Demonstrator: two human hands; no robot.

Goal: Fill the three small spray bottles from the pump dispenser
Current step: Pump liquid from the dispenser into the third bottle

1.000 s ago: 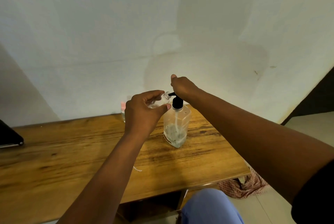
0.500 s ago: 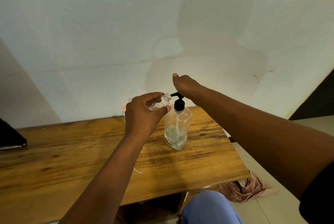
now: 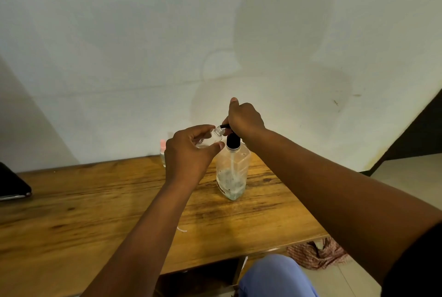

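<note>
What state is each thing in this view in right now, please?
Small spray bottle: uncapped, tilted, mouth at the spout.
Pump dispenser: upright, mostly empty.
Left hand: gripping the small bottle.
Right hand: on the pump head.
Pink-capped bottle: capped, standing by the wall.

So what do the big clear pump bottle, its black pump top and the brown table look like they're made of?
The big clear pump bottle looks like transparent plastic or glass, hard to tell which; its dip tube shows through the wall. Its black pump top looks like matte plastic. The brown table looks like wood or wood-look laminate, with streaky grain and a soft sheen.
</note>
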